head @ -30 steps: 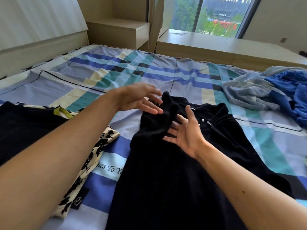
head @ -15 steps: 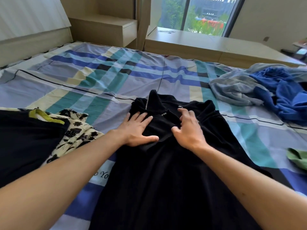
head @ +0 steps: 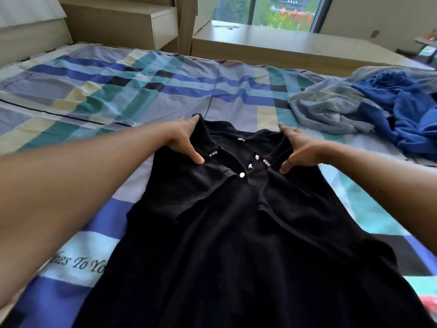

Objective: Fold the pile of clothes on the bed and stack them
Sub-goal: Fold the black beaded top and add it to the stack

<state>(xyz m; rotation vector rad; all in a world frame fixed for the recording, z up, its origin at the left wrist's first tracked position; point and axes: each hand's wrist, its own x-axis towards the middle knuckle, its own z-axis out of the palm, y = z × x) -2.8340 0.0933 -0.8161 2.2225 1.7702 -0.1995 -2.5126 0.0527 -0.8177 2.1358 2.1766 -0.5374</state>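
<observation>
A black collared garment (head: 236,233) with white buttons lies spread face up on the plaid bed sheet (head: 113,91), collar toward the far side. My left hand (head: 183,138) rests on its left shoulder, fingers straight along the edge and thumb pressing the fabric. On the right shoulder, my right hand (head: 299,147) lies the same way, thumb spread on the cloth. Neither hand visibly curls round the fabric. Unfolded clothes sit at the right: a grey-blue garment (head: 331,112) and a bright blue one (head: 416,114).
A wooden nightstand (head: 151,22) and a long low wooden ledge (head: 283,43) under the window stand beyond the bed. A bit of red cloth (head: 430,306) shows at the bottom right edge.
My hands slid apart from the middle of the chest out to the two shoulders. The collar now lies open with its buttons showing. The folded pieces on the left have left the view.
</observation>
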